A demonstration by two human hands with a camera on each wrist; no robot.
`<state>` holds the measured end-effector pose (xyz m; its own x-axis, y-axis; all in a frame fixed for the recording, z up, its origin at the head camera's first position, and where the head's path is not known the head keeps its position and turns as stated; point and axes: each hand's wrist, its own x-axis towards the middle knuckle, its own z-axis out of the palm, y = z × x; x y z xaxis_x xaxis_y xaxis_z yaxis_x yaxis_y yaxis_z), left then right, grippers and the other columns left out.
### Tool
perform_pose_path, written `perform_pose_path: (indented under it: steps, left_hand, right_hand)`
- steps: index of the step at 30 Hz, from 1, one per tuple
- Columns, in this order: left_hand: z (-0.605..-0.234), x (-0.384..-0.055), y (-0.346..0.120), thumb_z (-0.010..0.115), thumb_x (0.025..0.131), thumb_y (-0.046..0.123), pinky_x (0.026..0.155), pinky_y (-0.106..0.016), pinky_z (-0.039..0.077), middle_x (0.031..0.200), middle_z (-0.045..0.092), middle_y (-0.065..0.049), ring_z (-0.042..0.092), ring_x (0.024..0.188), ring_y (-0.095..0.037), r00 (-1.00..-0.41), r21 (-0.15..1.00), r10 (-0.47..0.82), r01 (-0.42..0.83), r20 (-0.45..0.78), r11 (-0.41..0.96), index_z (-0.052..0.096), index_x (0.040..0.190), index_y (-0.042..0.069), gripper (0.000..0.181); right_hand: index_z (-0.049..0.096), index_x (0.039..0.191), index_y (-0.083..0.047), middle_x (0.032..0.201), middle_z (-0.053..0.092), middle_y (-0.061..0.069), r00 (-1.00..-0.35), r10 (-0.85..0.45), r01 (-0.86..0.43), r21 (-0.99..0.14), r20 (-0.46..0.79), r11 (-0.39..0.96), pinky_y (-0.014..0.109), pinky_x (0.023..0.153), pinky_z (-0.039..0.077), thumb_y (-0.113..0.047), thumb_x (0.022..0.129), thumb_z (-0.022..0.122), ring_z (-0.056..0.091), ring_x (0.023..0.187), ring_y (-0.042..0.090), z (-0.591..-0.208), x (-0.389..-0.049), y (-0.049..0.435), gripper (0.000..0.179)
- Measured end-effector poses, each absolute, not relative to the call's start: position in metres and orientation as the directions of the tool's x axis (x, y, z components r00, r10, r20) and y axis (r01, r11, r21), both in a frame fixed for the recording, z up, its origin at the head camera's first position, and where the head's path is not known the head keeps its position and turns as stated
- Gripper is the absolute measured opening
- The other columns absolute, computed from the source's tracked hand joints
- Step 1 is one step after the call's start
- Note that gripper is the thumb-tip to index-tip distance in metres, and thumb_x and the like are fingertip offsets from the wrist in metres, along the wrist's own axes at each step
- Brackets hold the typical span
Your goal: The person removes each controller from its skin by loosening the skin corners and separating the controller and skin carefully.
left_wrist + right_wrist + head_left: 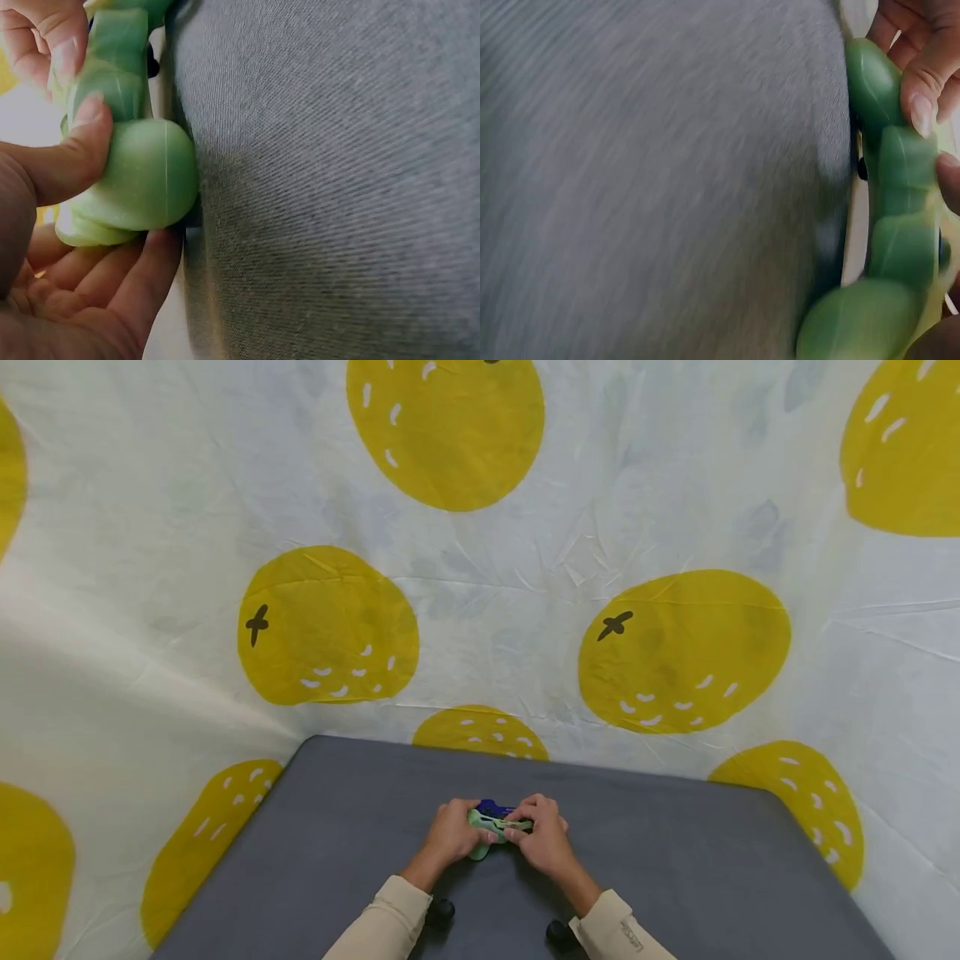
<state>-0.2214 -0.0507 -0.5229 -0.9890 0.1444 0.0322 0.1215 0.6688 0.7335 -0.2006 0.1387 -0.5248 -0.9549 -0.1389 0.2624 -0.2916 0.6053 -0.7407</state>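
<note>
A pale green, rubbery-looking game controller cover [480, 852] is between both hands, low over the grey table. Its rounded end and ridged side fill part of the left wrist view. My left hand [453, 831] grips the left end, thumb on one face and fingers around the other side. Thumb and fingers of my right hand [546, 837] pinch the cover's right part. Behind its upper edge shows a dark blue piece [489, 807], partly hidden; whether it sits inside the cover I cannot tell.
The grey tabletop [360, 827] spreads around both hands. A white cloth with large yellow fruit prints [495, 635] hangs behind and beside it. Black rounded devices [441, 913] sit by the cuffs of the beige sleeves [382, 918].
</note>
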Motion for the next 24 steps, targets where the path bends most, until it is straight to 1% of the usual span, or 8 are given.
perform_pose_path:
  steps: [3,6,9,11,14,17,20,24]
  left_hand:
    - [-0.521,-0.217,-0.052,0.092,0.08,0.027,0.089,-0.05,0.058,0.124,0.074,-0.02,0.071,0.107,-0.037,-0.981,0.708,0.171,0.183,0.089,0.683,0.069,0.135,0.0,0.065]
    - [-0.521,-0.21,-0.053,0.094,0.077,0.025,0.097,-0.054,0.057,0.133,0.07,-0.021,0.068,0.119,-0.041,-0.968,0.683,0.202,0.247,0.147,0.688,0.067,0.135,-0.001,0.07]
    - [-0.522,-0.206,-0.055,0.096,0.073,0.019,0.101,-0.057,0.054,0.143,0.063,-0.022,0.062,0.129,-0.044,-0.953,0.662,0.225,0.304,0.205,0.685,0.067,0.134,-0.002,0.071]
    - [-0.522,-0.203,-0.055,0.097,0.072,0.016,0.1,-0.055,0.055,0.144,0.061,-0.021,0.061,0.129,-0.043,-0.943,0.642,0.235,0.333,0.236,0.691,0.069,0.132,-0.001,0.069]
    - [-0.523,-0.201,-0.054,0.097,0.071,0.012,0.094,-0.049,0.058,0.134,0.063,-0.015,0.065,0.12,-0.036,-0.926,0.599,0.256,0.375,0.277,0.707,0.072,0.124,0.002,0.059]
    - [-0.524,-0.201,-0.052,0.097,0.071,0.01,0.087,-0.044,0.059,0.121,0.063,-0.008,0.066,0.108,-0.03,-0.917,0.569,0.273,0.396,0.292,0.721,0.073,0.114,0.007,0.049]
    - [-0.525,-0.204,-0.05,0.097,0.069,0.009,0.081,-0.043,0.059,0.111,0.063,-0.006,0.066,0.098,-0.027,-0.903,0.551,0.285,0.423,0.321,0.719,0.073,0.107,0.009,0.045]
    - [-0.527,-0.206,-0.051,0.099,0.067,0.012,0.079,-0.041,0.058,0.103,0.064,-0.003,0.066,0.091,-0.024,-0.883,0.509,0.293,0.454,0.366,0.731,0.073,0.102,0.01,0.043]
  right_hand:
    - [0.077,0.106,-0.011,0.122,0.06,0.011,-0.942,-0.161,-0.326,-0.69,0.295,0.646,0.065,0.103,0.039,-0.003,0.082,0.086,0.049,0.121,0.036,-0.524,-0.197,0.15,0.027]
    - [0.071,0.118,-0.007,0.129,0.059,0.013,-0.939,-0.161,-0.33,-0.668,0.304,0.667,0.06,0.099,0.048,0.003,0.076,0.088,0.052,0.124,0.037,-0.522,-0.193,0.166,0.047]
    - [0.067,0.121,-0.007,0.128,0.058,0.011,-0.951,-0.172,-0.301,-0.637,0.258,0.71,0.055,0.096,0.051,0.005,0.073,0.089,0.057,0.121,0.033,-0.52,-0.189,0.18,0.053]
    - [0.065,0.119,-0.008,0.125,0.057,0.008,-0.955,-0.197,-0.292,-0.599,0.22,0.746,0.049,0.091,0.053,0.004,0.074,0.089,0.06,0.114,0.028,-0.519,-0.187,0.186,0.053]
    - [0.062,0.117,-0.011,0.119,0.056,0.004,-0.956,-0.235,-0.295,-0.557,0.179,0.776,0.044,0.086,0.053,-0.002,0.074,0.092,0.059,0.104,0.02,-0.519,-0.187,0.19,0.053]
    - [0.061,0.115,-0.011,0.114,0.056,0.002,-0.946,-0.263,-0.324,-0.532,0.19,0.782,0.042,0.084,0.053,-0.005,0.071,0.095,0.058,0.1,0.017,-0.52,-0.187,0.192,0.056]
    - [0.061,0.111,-0.014,0.109,0.057,-0.003,-0.938,-0.262,-0.343,-0.501,0.226,0.794,0.039,0.082,0.053,-0.006,0.068,0.097,0.057,0.097,0.014,-0.522,-0.186,0.193,0.057]
    - [0.056,0.095,-0.016,0.093,0.052,-0.006,-0.924,-0.259,-0.366,-0.459,0.28,0.809,0.031,0.072,0.041,-0.005,0.064,0.098,0.047,0.083,0.011,-0.527,-0.186,0.192,0.054]
